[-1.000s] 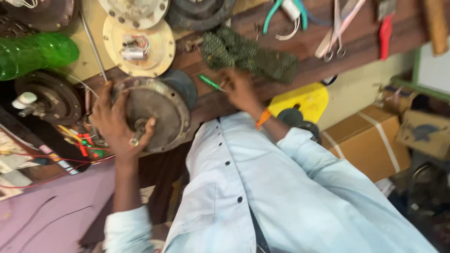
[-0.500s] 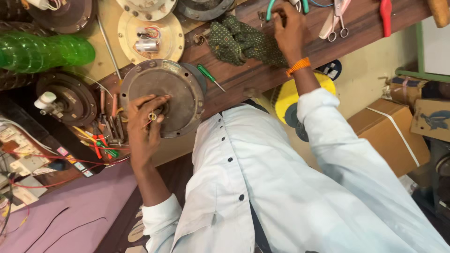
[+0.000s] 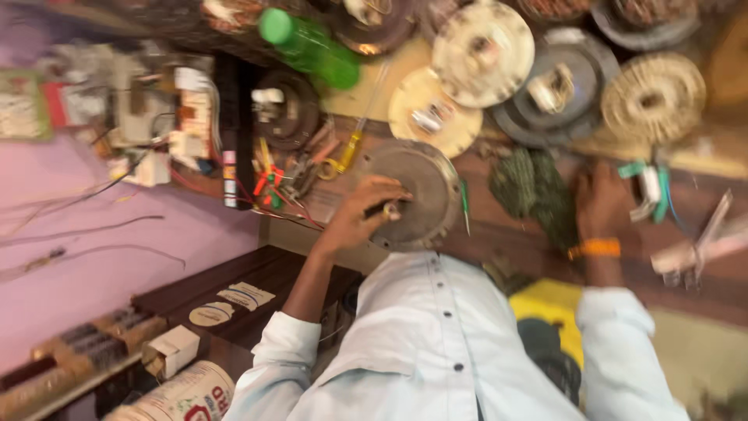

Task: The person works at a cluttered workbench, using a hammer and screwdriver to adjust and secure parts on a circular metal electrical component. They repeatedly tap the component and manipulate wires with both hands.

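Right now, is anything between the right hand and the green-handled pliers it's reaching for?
Nothing visible. The right hand is already beside the green-handled pliers, fingers at the handles; blur hides actual contact. The green cloth lies on its other side. The left hand rests on the round motor cover.

Warm even light, heavy motion blur

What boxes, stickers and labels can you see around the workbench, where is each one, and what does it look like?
Small cardboard box: lower left, by the dark cabinet; tan with a white end.
Round container: bottom left edge; white with red print.
Oval sticker: on the dark cabinet top; cream.
Rectangular sticker: beside the oval one; pale, slanted.
Green card: far left on the pink surface; blurred.
No screens.
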